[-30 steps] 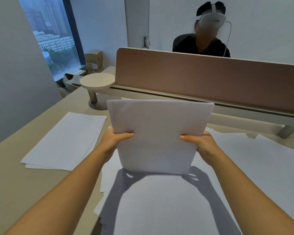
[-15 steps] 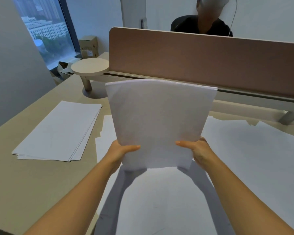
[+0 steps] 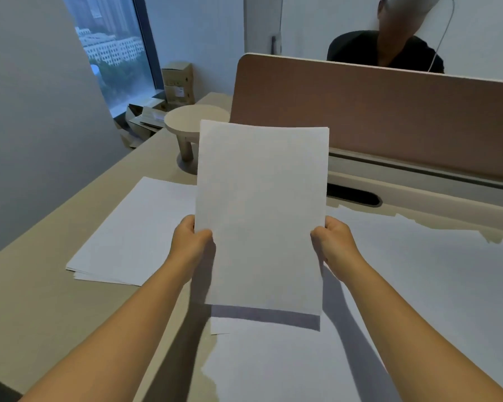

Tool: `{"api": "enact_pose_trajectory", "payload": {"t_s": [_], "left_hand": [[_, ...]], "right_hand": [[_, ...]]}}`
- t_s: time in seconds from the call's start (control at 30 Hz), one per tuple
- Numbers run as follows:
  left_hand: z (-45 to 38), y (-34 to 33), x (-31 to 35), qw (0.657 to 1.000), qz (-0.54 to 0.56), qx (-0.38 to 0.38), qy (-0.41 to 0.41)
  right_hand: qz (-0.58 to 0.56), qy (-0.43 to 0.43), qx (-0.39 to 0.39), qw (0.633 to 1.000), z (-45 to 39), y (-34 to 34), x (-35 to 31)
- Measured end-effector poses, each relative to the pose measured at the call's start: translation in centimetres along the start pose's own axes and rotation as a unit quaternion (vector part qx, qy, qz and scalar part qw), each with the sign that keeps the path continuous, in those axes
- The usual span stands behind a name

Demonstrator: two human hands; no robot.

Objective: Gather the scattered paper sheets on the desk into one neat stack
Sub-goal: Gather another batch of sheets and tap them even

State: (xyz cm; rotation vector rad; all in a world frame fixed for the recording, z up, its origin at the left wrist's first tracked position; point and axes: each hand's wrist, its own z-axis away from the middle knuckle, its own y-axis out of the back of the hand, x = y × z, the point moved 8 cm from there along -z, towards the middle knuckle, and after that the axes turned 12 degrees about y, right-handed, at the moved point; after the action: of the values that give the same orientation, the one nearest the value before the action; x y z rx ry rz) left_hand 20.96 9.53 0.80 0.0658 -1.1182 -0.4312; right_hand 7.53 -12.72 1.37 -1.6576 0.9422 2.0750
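My left hand and right hand each curl round a side edge of the held sheaf, upright above the loose sheets at my six o'clock. Gripped only at mid-height, I judge the sheaf could bow and sheets fan out or slide as I tap it down; thumbs might crease the edges. I count two hands, one held sheaf and one squared pile at nine o'clock on the surface; the loose sheets overlap too much to count.
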Motion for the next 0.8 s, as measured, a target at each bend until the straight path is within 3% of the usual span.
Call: {"api": "enact_pose_trajectory", "payload": {"t_s": [0.2, 0.47, 0.67, 0.8], "left_hand": [[-8.5, 7.8, 0.1, 0.995, -0.088, 0.050, 0.018], [-17.4, 15.0, -2.4, 0.977, -0.192, 0.073, 0.052], [-20.1, 17.5, -4.7, 0.961, -0.248, 0.088, 0.086], [-19.7, 17.5, -4.6, 0.944, -0.296, 0.128, 0.068]], "right_hand": [[0.035, -0.034, -0.079, 0.996, -2.9, -10.6, -0.9], [0.068, -0.068, -0.103, 0.990, -6.0, -21.6, -0.3], [0.081, -0.096, -0.112, 0.986, -7.0, -25.9, 1.6], [0.055, -0.125, -0.098, 0.986, -6.6, -25.9, 2.3]]}}
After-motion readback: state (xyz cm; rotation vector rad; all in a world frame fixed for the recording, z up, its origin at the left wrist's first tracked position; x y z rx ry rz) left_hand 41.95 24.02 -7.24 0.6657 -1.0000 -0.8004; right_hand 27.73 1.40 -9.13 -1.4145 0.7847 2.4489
